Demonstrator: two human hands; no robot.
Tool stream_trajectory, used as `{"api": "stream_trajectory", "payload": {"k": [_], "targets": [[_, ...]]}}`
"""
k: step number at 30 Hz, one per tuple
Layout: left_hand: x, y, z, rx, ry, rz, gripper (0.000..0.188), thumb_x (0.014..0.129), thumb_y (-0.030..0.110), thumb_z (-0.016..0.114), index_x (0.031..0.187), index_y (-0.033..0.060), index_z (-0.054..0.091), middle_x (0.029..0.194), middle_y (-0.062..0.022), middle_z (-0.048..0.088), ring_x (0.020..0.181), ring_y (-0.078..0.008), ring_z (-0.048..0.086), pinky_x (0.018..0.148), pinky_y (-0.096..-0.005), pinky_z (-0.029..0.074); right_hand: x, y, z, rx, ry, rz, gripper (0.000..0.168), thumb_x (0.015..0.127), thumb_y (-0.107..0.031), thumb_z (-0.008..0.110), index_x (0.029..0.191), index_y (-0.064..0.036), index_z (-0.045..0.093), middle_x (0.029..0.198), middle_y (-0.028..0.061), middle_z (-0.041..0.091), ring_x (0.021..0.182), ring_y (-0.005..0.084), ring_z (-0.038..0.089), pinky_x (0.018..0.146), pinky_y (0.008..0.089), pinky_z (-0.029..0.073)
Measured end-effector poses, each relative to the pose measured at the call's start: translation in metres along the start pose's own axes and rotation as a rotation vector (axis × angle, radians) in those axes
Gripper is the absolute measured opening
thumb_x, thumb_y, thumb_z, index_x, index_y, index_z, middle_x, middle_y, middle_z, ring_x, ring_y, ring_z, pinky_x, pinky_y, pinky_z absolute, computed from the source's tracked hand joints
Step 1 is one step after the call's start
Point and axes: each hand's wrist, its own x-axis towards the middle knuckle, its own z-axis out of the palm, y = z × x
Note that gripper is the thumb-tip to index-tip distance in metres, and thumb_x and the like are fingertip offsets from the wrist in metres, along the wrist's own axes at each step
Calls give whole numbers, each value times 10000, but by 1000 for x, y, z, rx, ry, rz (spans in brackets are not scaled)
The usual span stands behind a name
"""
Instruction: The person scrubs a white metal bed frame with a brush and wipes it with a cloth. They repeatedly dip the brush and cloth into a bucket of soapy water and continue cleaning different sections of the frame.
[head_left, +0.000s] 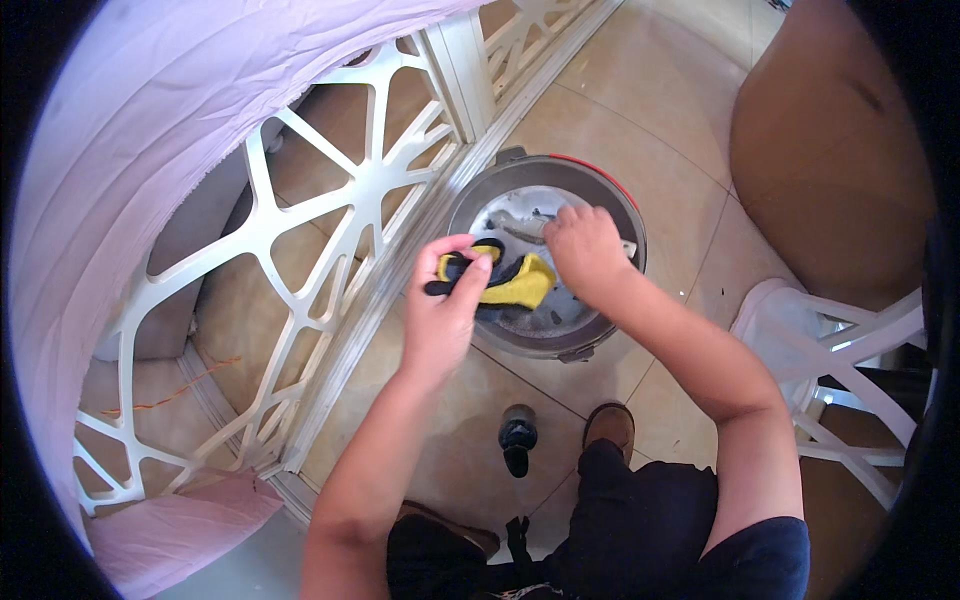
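Observation:
A round grey bucket with a red handle stands on the tiled floor in front of me. Sudsy-looking water fills part of it, with a greyish cloth-like item in the liquid. My left hand pinches a yellow and black work glove over the bucket's near left side. Above the bucket's right part, my right hand is curled beside the greyish item; its fingertips are blurred, so whether they hold anything is unclear.
A dark spray bottle stands near my shoes. To the left is a white openwork partition with pink fabric draped over it. A white plastic chair and a large brown rounded surface are at the right.

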Motion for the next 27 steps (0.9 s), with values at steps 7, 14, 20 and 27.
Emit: {"api": "stream_trajectory", "payload": {"k": [7,14,20,27], "targets": [[18,-62,27,-467,-101,-637,1053,838,654,485,1457,-19,-38,1528,-229,-32,1419,-360,-17,1128,-491,50,-21,-2,26,742,104,-52,390,857,-238,560,1197,-49,534,1099,200,590,1024,375,562,868,452,462],[40,-110,21,-492,27,-859,1000,871,648,422,1457,-1,-63,1513,-185,125,1375,-314,242,1078,-571,192,-26,-20,35,342,-377,-218,426,810,-170,605,1234,-154,566,1230,141,553,1192,347,485,935,469,450],[34,-99,25,-596,-127,-841,682,939,534,391,1404,55,253,1440,-167,332,1294,-327,377,1009,-675,208,0,-20,44,426,-316,-88,236,791,-71,530,994,-46,648,1028,201,618,1004,347,596,860,432,480],[47,-107,13,-799,-228,-837,466,878,500,558,1081,81,576,980,-99,630,911,-237,616,835,-396,501,-34,-51,-1,1226,253,-105,204,784,-86,489,969,-2,502,943,225,509,922,394,495,847,441,415]]}}
